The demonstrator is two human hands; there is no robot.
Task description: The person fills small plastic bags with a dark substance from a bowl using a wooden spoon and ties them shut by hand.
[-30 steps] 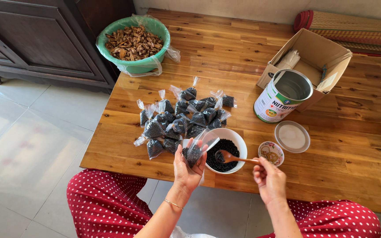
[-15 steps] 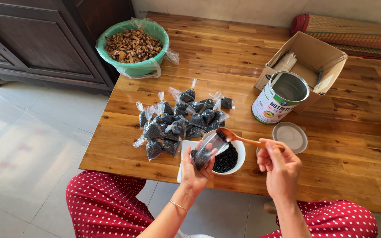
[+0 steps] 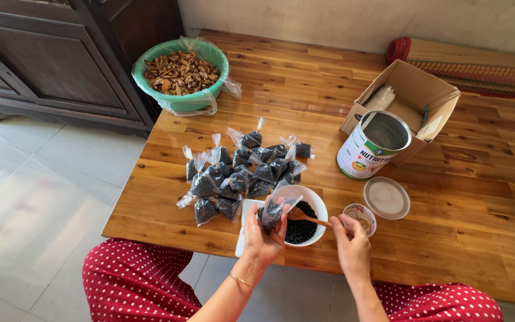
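Hands worked over a white bowl [image 3: 314, 203] of small black grains that stood near the front edge of the wooden counter [image 3: 484, 238]. The left hand [image 3: 261, 232] was clenched around a small clear plastic bag [image 3: 273, 213], partly filled with the same black grains and held with its mouth open over the bowl's left rim. The right hand [image 3: 350, 244] gripped the handle of a wooden spoon [image 3: 306, 217], whose head lay in the grains inside the bowl, just beside the bag. A white sheet [image 3: 244, 229] lay under the bowl's left side. Behind the bowl, a heap of filled, tied bags [image 3: 236, 176] of black grains covered the middle of the counter. To the right of the bowl stood a small patterned cup [image 3: 359, 216], touching or nearly touching a round translucent lid [image 3: 387, 198]. Further back, an open metal can [image 3: 372, 146] stood against an open cardboard box [image 3: 415, 98]. At the counter's far left corner sat a green basin [image 3: 177, 98], lined with clear plastic and filled with brown dried pieces. Red trousers with white dots [image 3: 132, 283] showed below the counter edge.
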